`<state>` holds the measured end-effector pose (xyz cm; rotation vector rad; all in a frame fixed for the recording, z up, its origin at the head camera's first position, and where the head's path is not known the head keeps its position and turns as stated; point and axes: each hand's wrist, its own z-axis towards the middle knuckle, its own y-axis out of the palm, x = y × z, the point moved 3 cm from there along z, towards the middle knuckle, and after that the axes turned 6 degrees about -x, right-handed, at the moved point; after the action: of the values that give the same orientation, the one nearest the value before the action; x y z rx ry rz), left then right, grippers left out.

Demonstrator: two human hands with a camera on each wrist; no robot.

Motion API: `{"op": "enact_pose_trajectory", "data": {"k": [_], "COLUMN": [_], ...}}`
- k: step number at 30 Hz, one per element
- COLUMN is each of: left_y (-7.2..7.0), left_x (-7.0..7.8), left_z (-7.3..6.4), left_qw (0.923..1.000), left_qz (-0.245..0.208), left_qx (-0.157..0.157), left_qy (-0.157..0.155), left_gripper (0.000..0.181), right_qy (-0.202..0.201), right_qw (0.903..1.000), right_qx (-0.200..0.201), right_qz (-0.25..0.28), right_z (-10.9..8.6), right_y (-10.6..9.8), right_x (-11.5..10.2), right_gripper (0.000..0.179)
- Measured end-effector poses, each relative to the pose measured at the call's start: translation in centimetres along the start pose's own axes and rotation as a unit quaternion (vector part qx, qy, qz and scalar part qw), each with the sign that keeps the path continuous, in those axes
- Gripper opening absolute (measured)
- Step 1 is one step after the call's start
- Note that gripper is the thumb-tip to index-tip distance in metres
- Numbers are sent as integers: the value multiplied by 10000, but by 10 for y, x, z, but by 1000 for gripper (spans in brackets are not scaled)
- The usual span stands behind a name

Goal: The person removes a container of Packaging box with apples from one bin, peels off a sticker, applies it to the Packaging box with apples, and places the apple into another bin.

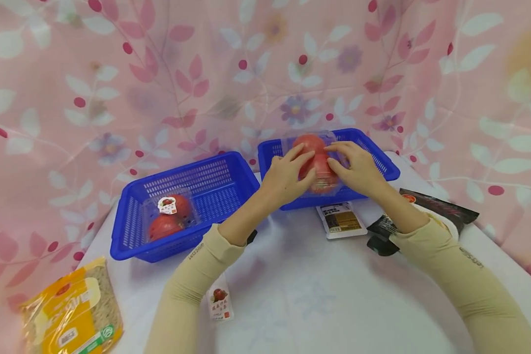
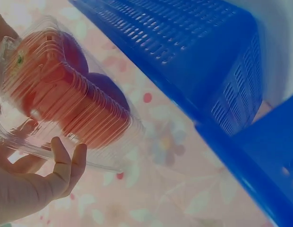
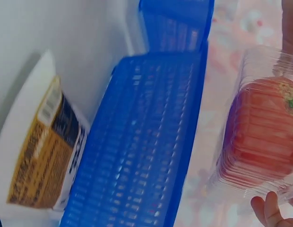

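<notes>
1. Left grip point(image 1: 287, 179) and right grip point(image 1: 356, 164) are partly closed, fingers bent against opposite sides of a clear box point(image 1: 325, 182), holding it between them.
2. Two round red fruits show inside the box, which is held over the right basket point(image 1: 301, 201), above its rim.
3. Beside it, the left basket point(image 1: 163, 248) contains another clear box of red fruits, topped by a white label point(image 1: 166, 205).
4. On the tabletop point(image 1: 301, 305), a white-and-brown packet point(image 1: 341, 220) lies just before the right basket, with a black packet point(image 1: 451, 205) farther right.
5. Near the left edge lies a yellow bag point(image 1: 68, 309).
</notes>
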<state>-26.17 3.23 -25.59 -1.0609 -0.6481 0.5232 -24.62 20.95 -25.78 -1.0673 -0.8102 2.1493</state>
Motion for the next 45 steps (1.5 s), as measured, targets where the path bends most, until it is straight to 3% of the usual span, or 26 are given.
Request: {"op": "enact_pose_trajectory", "data": {"k": [7, 15, 21, 27, 35, 45], "left_y": [-12, -20, -14, -5, 10, 31], "left_x": [6, 18, 19, 19, 15, 6], "left_z": [-39, -90, -132, -170, -192, -204], "left_qw": [9993, 9983, 9977, 9969, 9978, 9951], "left_qz": [-256, -352, -314, -370, -359, -652], "left_qx": [-229, -207, -287, -535, -481, -737], "left_qy": [160, 407, 534, 453, 295, 92], "left_gripper": [48, 45, 48, 51, 51, 50], "right_qy": [-597, -845, -1112, -949, -803, -962], "right_qw": [9982, 9952, 9907, 9836, 9758, 9693], "right_qx": [-55, -422, -704, -1399, -1901, -2114], "right_qz": [-17, 256, 353, 631, 728, 812], "right_z": [-25, -60, -85, -106, -115, -119], "right_y": [3, 11, 23, 39, 58, 84], "right_x": [-22, -46, -61, -71, -71, -64], "right_gripper": [28, 33, 35, 33, 32, 32]}}
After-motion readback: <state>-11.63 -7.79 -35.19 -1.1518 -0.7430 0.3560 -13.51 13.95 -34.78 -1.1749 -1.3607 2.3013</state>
